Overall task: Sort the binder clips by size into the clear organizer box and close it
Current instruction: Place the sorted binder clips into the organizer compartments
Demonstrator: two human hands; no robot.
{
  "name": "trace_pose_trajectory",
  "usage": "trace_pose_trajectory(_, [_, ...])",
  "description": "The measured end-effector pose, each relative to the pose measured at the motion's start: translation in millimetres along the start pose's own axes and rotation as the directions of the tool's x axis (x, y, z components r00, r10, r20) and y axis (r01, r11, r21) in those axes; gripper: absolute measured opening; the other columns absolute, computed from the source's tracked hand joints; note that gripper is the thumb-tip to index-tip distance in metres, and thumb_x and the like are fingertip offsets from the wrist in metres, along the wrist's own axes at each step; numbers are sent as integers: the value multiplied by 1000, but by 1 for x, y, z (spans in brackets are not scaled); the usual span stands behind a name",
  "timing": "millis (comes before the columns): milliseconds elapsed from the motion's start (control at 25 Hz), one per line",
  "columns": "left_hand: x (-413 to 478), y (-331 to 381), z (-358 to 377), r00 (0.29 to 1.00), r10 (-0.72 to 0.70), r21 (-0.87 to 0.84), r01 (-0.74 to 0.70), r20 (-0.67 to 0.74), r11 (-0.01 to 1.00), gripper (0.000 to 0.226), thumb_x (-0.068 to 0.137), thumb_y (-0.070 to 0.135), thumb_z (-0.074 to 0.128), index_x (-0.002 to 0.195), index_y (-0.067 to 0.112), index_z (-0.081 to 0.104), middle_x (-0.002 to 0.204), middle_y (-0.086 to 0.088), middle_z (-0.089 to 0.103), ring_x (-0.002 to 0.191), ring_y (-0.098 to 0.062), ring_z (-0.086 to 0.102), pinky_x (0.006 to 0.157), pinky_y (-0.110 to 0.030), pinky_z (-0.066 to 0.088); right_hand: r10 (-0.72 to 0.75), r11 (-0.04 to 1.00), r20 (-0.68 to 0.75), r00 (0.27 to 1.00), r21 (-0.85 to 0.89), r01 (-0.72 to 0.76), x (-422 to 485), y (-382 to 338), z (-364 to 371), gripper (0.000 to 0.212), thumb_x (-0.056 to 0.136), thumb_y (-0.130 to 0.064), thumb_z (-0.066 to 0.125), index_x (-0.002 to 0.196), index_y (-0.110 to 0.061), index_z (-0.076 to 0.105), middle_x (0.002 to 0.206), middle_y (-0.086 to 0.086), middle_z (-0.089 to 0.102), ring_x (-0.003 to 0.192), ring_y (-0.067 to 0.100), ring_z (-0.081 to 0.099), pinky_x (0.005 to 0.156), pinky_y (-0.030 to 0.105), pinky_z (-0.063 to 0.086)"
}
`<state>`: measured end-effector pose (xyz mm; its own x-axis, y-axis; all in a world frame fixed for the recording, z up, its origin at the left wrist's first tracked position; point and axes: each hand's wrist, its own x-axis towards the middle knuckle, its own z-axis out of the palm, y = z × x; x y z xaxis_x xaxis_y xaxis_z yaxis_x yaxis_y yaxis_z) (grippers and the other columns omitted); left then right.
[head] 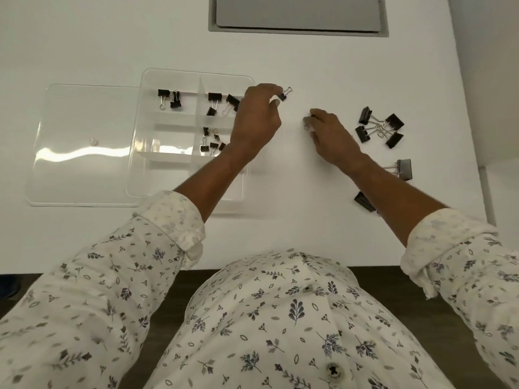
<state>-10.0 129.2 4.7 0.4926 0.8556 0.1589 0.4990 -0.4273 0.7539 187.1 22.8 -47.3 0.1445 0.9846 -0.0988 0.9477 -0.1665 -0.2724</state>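
The clear organizer box (146, 130) lies open on the white table, its lid (81, 147) flat to the left. Medium black clips (169, 99) sit in the far left compartment, more (222, 103) in the far right one, and several small clips (210, 140) in the middle right one. My left hand (257, 119) pinches a small binder clip (283, 95) just right of the box. My right hand (332, 136) curls round another small clip (307, 123) on the table. A cluster of medium clips (380, 127) lies to the right, with a large clip (403, 169) and another (363, 202) nearer me.
A grey recessed panel (297, 14) is set into the table at the back. The table's right edge (474, 136) runs close to the loose clips. The front edge (213, 266) is just before my body.
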Motion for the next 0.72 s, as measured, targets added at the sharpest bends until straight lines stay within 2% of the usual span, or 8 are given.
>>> trace_pose_trajectory(80, [8, 4, 19, 996, -11, 18, 10, 90, 1000, 35, 97, 7, 53, 130, 8, 64, 132, -5, 65, 126, -23, 56, 105, -16, 33, -2, 1000, -78, 997, 18, 3, -13, -2, 1, 29, 99, -5, 52, 124, -8, 64, 135, 14, 57, 114, 38, 58, 84, 53, 57])
trace_pose_trajectory(160, [16, 0, 39, 985, -43, 37, 37, 169, 999, 40, 98, 6, 54, 137, 3, 58, 141, -9, 60, 134, -26, 53, 112, -21, 33, 4, 999, -111, 994, 40, 1, -26, -4, 2, 22, 100, -8, 52, 118, -8, 66, 121, 13, 61, 104, 35, 58, 77, 52, 57])
trace_pose_trajectory(280, [33, -8, 62, 960, -101, 135, 68, 260, 989, 50, 100, 7, 51, 149, 2, 46, 155, -15, 45, 147, -29, 40, 123, -34, 29, 18, 998, -87, 996, 69, -12, -45, -3, 6, 14, 99, -12, 59, 111, -9, 65, 110, 12, 60, 95, 33, 58, 70, 50, 56])
trace_pose_trajectory(400, [52, -18, 76, 944, -132, 278, 45, 304, 960, 52, 102, 11, 49, 153, 3, 40, 163, -15, 34, 154, -30, 26, 126, -35, 23, 34, 990, -51, 998, 137, -26, -60, -3, 5, 14, 97, -16, 66, 109, -9, 66, 106, 10, 60, 92, 31, 58, 71, 49, 56])
trace_pose_trajectory(480, [57, -22, 82, 953, -86, 337, -18, 290, 941, 47, 101, 11, 51, 146, 2, 48, 152, -19, 47, 145, -35, 38, 120, -38, 33, 48, 982, -81, 996, 186, -33, -68, -1, 2, 16, 98, -19, 66, 110, -8, 67, 104, 10, 62, 91, 31, 60, 75, 46, 55])
trace_pose_trajectory(600, [52, -18, 84, 976, -13, 401, -76, 216, 913, 27, 101, 12, 49, 123, 4, 64, 123, -17, 61, 120, -34, 53, 95, -44, 49, 139, 953, -138, 981, 289, -94, -73, -2, -6, 21, 100, -25, 65, 113, -8, 68, 104, 9, 65, 91, 26, 64, 79, 31, 49])
trace_pose_trajectory(720, [38, -15, 78, 983, -28, 311, -30, 180, 950, 23, 98, 16, 54, 116, 8, 67, 114, -13, 65, 110, -29, 59, 86, -40, 52, 268, 855, -133, 954, 488, -173, -66, -13, -21, 21, 100, -29, 66, 109, -10, 70, 101, 3, 71, 90, 15, 66, 80, 30, 54])
